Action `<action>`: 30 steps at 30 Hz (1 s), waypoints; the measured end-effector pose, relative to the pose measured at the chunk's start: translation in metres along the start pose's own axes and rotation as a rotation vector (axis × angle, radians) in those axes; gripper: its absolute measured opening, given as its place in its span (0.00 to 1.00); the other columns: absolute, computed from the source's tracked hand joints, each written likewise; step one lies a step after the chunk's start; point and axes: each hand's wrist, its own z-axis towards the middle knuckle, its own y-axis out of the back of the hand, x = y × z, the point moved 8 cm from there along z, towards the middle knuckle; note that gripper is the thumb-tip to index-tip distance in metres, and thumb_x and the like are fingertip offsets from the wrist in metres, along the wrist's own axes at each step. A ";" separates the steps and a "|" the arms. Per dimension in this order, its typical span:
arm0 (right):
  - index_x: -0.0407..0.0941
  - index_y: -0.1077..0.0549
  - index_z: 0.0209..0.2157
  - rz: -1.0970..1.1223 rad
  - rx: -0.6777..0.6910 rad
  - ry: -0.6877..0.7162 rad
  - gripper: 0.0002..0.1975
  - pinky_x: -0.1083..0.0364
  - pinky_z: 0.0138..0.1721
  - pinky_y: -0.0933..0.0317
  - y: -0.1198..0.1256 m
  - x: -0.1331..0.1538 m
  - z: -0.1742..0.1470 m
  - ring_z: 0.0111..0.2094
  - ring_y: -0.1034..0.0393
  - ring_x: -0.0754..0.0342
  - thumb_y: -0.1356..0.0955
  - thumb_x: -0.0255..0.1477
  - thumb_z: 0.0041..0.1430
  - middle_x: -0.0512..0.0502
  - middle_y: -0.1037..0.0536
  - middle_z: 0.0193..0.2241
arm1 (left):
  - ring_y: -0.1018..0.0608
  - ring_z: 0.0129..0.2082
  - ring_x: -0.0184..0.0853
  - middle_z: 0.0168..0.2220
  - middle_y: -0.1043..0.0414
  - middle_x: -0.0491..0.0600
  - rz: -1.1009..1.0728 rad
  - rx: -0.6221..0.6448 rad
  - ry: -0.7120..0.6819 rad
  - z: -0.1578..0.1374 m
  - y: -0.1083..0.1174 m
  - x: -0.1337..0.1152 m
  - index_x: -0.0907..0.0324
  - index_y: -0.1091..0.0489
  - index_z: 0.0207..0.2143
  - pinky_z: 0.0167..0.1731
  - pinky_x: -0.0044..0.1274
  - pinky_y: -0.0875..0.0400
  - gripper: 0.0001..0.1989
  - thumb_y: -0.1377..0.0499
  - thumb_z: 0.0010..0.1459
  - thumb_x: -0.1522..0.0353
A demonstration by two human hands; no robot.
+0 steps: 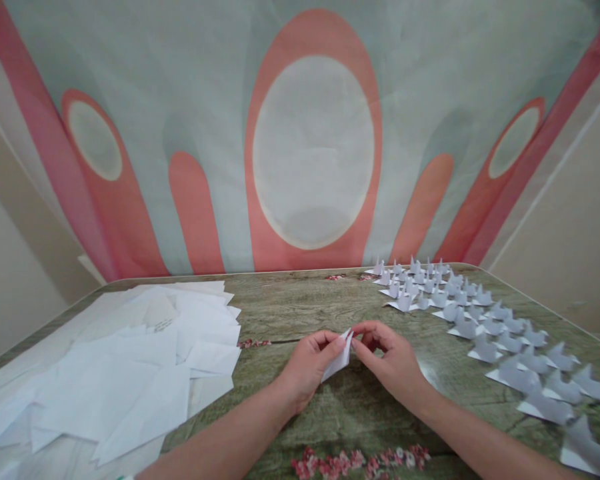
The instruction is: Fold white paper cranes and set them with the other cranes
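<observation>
Between my two hands, above the middle of the table, is a small folded piece of white paper (337, 365) with a pointed upper tip. My left hand (310, 367) grips it from the left, thumb across its face. At the tip, my right hand (385, 353) pinches the paper's upper right edge between thumb and forefinger. The paper's lower corner slants down toward my left wrist. Part of it is hidden behind my left fingers.
Loose white sheets (125, 380) lie in an overlapping spread on the left of the wood-patterned table (275, 300). Rows of folded white paper birds (485, 348) stand along the right side. Behind the table hangs a grey-green and coral backdrop (313, 153).
</observation>
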 end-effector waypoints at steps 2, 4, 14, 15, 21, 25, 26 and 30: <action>0.43 0.31 0.34 -0.004 0.025 0.033 0.06 0.59 0.25 0.41 -0.001 0.004 0.001 0.22 0.37 0.58 0.35 0.29 0.54 0.54 0.34 0.20 | 0.35 0.23 0.26 0.24 0.32 0.44 0.044 0.005 -0.011 0.000 -0.001 -0.001 0.64 0.30 0.30 0.24 0.19 0.46 0.18 0.35 0.44 0.58; 0.44 0.32 0.34 -0.014 0.048 0.094 0.04 0.59 0.26 0.40 0.000 0.011 0.002 0.23 0.37 0.58 0.35 0.28 0.54 0.52 0.32 0.23 | 0.36 0.22 0.25 0.23 0.33 0.44 0.084 0.000 -0.015 -0.001 -0.001 -0.001 0.64 0.30 0.30 0.24 0.18 0.47 0.18 0.35 0.44 0.58; 0.45 0.32 0.34 -0.120 0.084 0.396 0.06 0.58 0.29 0.37 0.004 0.029 0.003 0.27 0.35 0.58 0.35 0.23 0.52 0.46 0.30 0.35 | 0.37 0.22 0.26 0.23 0.33 0.44 0.155 -0.028 -0.043 -0.001 0.001 -0.003 0.64 0.29 0.28 0.24 0.19 0.47 0.19 0.35 0.43 0.56; 0.45 0.31 0.34 -0.137 0.080 0.409 0.06 0.57 0.29 0.37 0.005 0.028 0.003 0.27 0.35 0.58 0.35 0.23 0.53 0.45 0.29 0.36 | 0.37 0.22 0.26 0.23 0.33 0.44 0.157 -0.031 -0.045 -0.001 0.002 -0.003 0.64 0.29 0.28 0.24 0.19 0.46 0.19 0.35 0.43 0.56; 0.46 0.29 0.34 -0.199 0.050 0.461 0.06 0.58 0.30 0.36 0.006 0.029 0.001 0.29 0.34 0.57 0.35 0.23 0.54 0.45 0.29 0.35 | 0.36 0.22 0.26 0.23 0.32 0.45 0.144 -0.057 -0.062 -0.002 0.003 -0.004 0.64 0.29 0.27 0.24 0.19 0.45 0.19 0.35 0.43 0.56; 0.46 0.27 0.33 -0.221 0.003 0.474 0.05 0.57 0.30 0.35 0.007 0.030 0.000 0.31 0.32 0.56 0.35 0.25 0.55 0.45 0.28 0.33 | 0.33 0.23 0.28 0.25 0.30 0.47 0.117 -0.046 -0.070 -0.002 0.001 -0.003 0.64 0.29 0.28 0.26 0.20 0.43 0.18 0.36 0.45 0.57; 0.46 0.27 0.33 -0.231 -0.008 0.482 0.05 0.57 0.31 0.35 0.008 0.031 0.000 0.32 0.32 0.56 0.35 0.25 0.55 0.45 0.28 0.33 | 0.32 0.24 0.28 0.25 0.29 0.48 0.111 -0.039 -0.071 -0.002 0.000 -0.003 0.64 0.29 0.29 0.27 0.20 0.42 0.18 0.36 0.45 0.57; 0.46 0.25 0.31 -0.258 -0.027 0.515 0.06 0.56 0.33 0.34 0.008 0.033 -0.002 0.33 0.31 0.54 0.35 0.25 0.55 0.45 0.27 0.31 | 0.32 0.25 0.29 0.27 0.28 0.49 0.116 -0.015 -0.063 -0.003 -0.002 -0.002 0.64 0.26 0.33 0.27 0.20 0.41 0.19 0.36 0.46 0.57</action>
